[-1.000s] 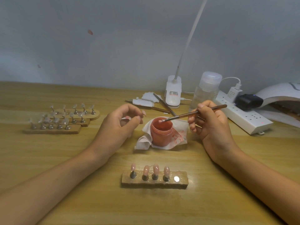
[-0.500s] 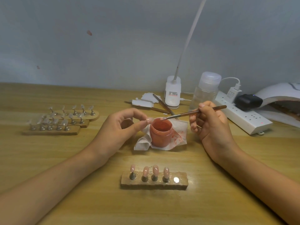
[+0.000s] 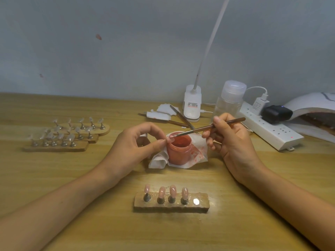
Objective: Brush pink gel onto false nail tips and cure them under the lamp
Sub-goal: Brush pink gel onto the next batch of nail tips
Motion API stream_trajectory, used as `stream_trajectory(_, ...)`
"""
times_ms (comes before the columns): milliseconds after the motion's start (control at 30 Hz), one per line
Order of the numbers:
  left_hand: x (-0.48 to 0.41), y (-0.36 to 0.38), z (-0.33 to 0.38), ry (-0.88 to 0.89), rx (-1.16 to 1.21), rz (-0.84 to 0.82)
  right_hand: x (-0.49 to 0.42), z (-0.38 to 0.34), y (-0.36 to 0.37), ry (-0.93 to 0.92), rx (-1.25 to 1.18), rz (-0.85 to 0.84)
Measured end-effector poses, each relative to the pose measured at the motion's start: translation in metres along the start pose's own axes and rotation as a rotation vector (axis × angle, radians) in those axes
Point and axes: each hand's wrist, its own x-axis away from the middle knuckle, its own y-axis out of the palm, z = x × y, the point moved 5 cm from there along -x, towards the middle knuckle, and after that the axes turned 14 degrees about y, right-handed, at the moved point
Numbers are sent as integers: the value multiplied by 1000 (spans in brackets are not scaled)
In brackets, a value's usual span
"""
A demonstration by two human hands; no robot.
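Nail tip (image 3: 170,138), pinched by left hand (image 3: 139,145) over gel jar (image 3: 179,151) rim, meets brush (image 3: 199,129) gripped by right hand (image 3: 233,142); a strip of wooden bench (image 3: 72,178) separates jar from front nail stand (image 3: 172,205), grey wall (image 3: 108,51) behind.

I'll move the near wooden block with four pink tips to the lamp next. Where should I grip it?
Probably pinch the wooden block by its two short ends, low, coming in from the sides. The pink tips stand upright along its top, so a grasp from above would likely smear them. The right end, by the bare metal disc, has most room.
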Motion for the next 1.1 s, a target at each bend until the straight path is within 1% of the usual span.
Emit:
stream_trajectory(200, -2, 0, -1, -5, 12, 6, -2, 2, -6, 13, -13, 87)
stream_trajectory(333, -1, 0, -1, -3, 26, 9, 1, -1, 0, -2, 22, 19)
stream_trajectory(500, 0, -1, -1, 2, 41, 7, -2, 2, -5, 15, 4, 95)
stream_trajectory(667, -1, -1, -2, 4, 29, 2, 1, 0, 3, -5, 60, 14)
stream_trajectory(800, 0, -1, -1, 5, 24, 1, -1, 2, -5, 27, 19, 95)
stream_trajectory(867, 0, -1, -1, 8, 22, 0, -1, 0, -4, 14, 10, 87)
stream_trajectory(967, -1, -1, -1, 13, 20, -4, 2, -2, 2, -13, 54, 27)
stream_trajectory(1100, 0, -2, -2, 5, 17, 1, 1, 1, -5, 18, 32, 92)
